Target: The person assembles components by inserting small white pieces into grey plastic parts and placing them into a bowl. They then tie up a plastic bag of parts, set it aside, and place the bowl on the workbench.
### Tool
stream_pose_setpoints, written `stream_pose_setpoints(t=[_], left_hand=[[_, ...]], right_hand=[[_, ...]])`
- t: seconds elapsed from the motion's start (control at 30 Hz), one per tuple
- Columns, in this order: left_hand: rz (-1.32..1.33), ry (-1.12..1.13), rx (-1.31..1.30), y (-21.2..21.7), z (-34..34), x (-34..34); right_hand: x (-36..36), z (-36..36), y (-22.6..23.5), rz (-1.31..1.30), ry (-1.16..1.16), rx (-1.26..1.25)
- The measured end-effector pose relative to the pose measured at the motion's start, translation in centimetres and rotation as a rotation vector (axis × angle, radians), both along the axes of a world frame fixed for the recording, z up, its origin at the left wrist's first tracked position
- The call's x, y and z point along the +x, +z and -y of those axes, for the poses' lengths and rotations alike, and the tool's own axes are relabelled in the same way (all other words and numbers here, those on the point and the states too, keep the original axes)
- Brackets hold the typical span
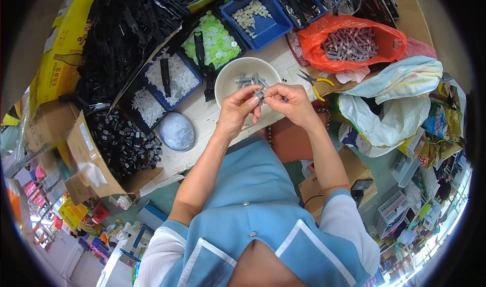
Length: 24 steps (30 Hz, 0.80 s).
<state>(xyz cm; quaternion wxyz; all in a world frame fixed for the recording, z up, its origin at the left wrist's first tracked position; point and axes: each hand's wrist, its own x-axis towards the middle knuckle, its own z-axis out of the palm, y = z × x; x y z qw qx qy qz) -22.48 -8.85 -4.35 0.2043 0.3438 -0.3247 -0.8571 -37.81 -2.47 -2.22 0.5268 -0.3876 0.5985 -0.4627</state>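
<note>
My left hand point(238, 108) and my right hand point(292, 104) meet over the near right rim of a cream bowl point(220, 87). Pinched between the fingertips of both is a small grey plastic part point(260, 94), partly hidden by the fingers. A darker tip pokes out beside my right fingers; what it belongs to cannot be made out. Several similar grey pieces point(246, 79) lie in the bowl. Just right of my right hand, yellow-handled pliers point(318, 82) rest on the table.
Blue trays hold white parts point(179, 77), green discs point(212, 41) and cream pieces point(250, 16). A red bag point(314, 46) of grey parts stands at the back right. Left are a carton point(104, 158) of black pieces, a domed bluish container point(176, 131) and piled black strips point(126, 29).
</note>
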Motion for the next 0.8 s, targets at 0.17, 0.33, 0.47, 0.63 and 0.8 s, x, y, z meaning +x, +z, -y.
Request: stream_pose_setpoints(t=[0.17,0.33,0.47,0.63,0.8], left_hand=[[-0.008,-0.021,-0.059,-0.2,0.0,0.2],[-0.012,-0.081,-0.077,0.2,0.2,0.5],[-0.005,-0.083,-0.065,0.2,0.2,0.5],[-0.139,-0.036,0.149,-1.0,-0.3,0.6],[-0.278,-0.018,0.255,-2.3,-0.3,0.7]], right_hand=[[0.4,-0.2,0.0,-0.084,-0.002,-0.058],[0.4,-0.4,0.4,-0.031,-0.018,0.018],[0.4,-0.4,-0.2,0.177,-0.083,0.077],[-0.1,-0.2,0.4,0.512,-0.148,0.238],[-1.0,-0.7,-1.1,0.726,-0.365,0.210]])
